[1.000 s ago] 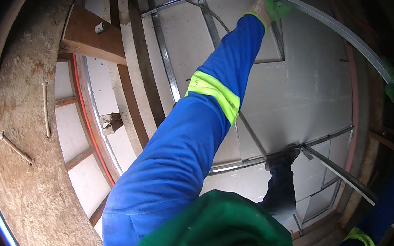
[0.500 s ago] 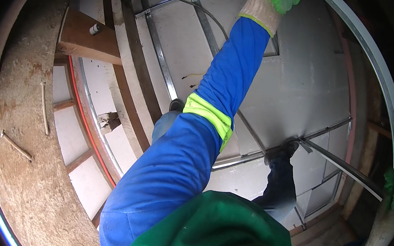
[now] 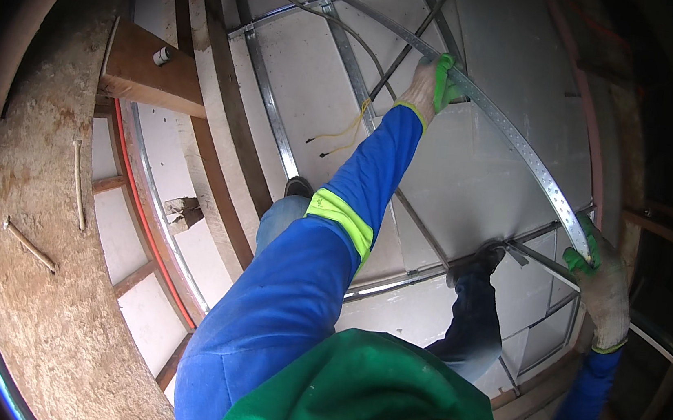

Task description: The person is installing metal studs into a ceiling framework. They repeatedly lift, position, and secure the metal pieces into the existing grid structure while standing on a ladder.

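A wall of pale drywall panels crossed by a metal stud frame fills most of the view, with a rough chipboard slab curving down the left edge and a wooden shelf board jutting out above it. Across the panels runs a long perforated metal strip — bowed by the lens, slanting from upper centre down to the right. The left hand, in a green-and-white work glove on a blue sleeve with a reflective yellow band, is closed around the strip's upper part. The right hand, gloved the same, grips the strip's lower end. Two dark shoes stand below on the frame — and a loose yellow wire dangles near the left forearm.
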A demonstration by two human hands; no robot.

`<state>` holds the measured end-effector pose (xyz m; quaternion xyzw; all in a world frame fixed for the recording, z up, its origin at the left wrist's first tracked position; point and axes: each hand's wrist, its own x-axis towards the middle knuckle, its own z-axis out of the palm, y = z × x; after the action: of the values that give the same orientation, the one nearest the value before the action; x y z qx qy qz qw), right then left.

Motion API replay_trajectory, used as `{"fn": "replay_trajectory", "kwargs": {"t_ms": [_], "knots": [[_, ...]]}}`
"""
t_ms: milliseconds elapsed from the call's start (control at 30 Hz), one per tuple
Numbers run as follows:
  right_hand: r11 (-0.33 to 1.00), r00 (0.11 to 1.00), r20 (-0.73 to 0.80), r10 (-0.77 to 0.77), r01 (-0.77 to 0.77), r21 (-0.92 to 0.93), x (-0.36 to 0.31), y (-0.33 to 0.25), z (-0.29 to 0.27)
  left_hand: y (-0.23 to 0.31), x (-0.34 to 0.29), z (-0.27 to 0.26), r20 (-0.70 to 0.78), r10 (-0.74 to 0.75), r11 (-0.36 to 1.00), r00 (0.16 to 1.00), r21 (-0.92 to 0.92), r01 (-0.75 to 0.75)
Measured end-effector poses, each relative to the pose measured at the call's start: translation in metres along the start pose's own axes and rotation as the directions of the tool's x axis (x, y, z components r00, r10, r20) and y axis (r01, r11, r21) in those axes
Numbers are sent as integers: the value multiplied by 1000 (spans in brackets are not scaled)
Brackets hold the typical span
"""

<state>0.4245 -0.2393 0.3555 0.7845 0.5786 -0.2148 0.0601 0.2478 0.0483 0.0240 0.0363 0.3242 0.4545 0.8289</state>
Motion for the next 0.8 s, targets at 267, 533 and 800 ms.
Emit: {"fn": "replay_trajectory", "kwargs": {"t_ms": [267,533,800], "knots": [[753,962,-271,-12,-170,-636,-74,-75,-66,17,-17,37,288,90,825,953,-558,90],[875,986,-150,69,-132,-466,-112,-48,-51,-5,-78,44,201,58,960,978,-281,1],[896,921,30,389,-386,221,-151,8,3,-46,-116,69,72,114,992,991,-65,-110]]}}
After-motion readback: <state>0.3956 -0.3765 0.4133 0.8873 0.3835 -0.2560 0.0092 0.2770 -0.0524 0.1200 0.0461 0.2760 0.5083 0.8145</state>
